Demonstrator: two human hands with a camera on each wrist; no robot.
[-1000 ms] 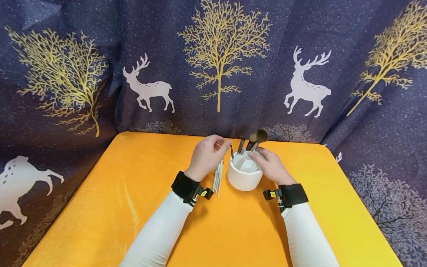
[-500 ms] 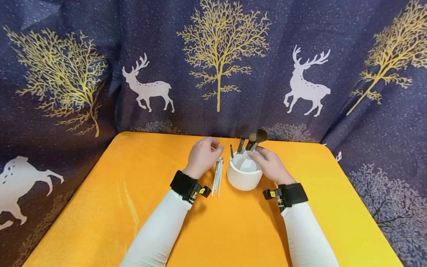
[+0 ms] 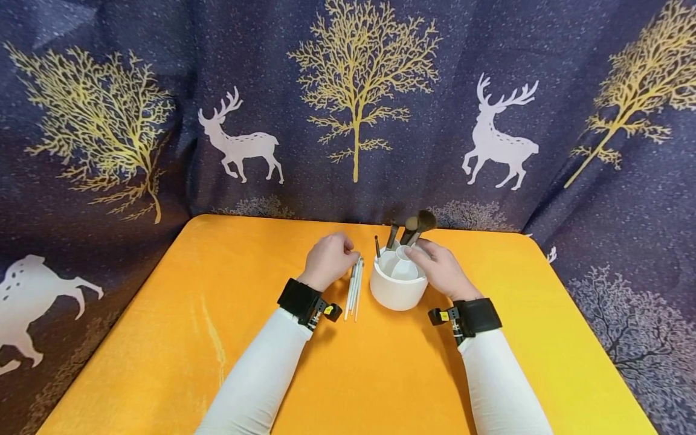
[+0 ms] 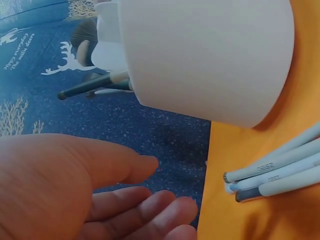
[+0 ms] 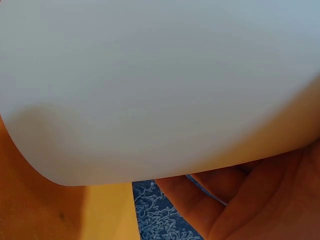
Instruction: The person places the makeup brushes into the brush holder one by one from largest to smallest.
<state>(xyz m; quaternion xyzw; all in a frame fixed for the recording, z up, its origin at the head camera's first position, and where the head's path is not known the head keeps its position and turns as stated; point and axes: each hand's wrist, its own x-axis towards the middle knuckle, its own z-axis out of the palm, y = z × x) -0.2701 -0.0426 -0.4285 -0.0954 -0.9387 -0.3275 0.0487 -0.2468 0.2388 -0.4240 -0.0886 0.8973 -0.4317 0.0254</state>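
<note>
Round white holder (image 3: 398,289), 4 brushes (image 3: 415,228) upright inside; right hand (image 3: 441,270) fingers curled on it, left hand (image 3: 328,261) fingers relaxed.

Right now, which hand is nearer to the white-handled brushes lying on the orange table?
Left. The left hand hovers beside the white-handled brushes, just to their left. The right hand rests against the round white holder, on the far side.
</note>
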